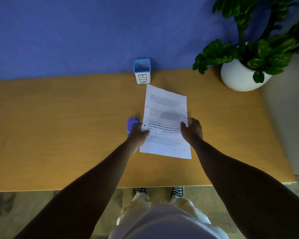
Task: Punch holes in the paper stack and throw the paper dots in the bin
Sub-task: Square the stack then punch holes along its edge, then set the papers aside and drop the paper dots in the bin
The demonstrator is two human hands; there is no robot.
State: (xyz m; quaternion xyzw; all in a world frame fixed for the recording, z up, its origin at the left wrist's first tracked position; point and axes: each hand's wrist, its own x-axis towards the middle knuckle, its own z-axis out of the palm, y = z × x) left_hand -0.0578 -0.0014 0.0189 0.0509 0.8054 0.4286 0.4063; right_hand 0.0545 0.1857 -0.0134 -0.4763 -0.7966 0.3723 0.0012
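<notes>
We held the paper stack (pixel 166 107) flat on the table (pixel 59 126). Our left grip (pixel 138 134) pinched its nine o'clock edge and our right grip (pixel 192 129) its three o'clock edge. The hole punch (pixel 131 124) touched the left grip at eleven o'clock, and the bin (pixel 142 73) stood at twelve.

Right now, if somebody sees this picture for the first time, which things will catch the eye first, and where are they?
The white paper stack lies in the middle of the table, the left hand and right hand holding its side edges. A purple hole punch sits at its left edge, and a blue bin labelled BIN stands behind it. A leafy plant in a white pot fills the far right corner.
</notes>
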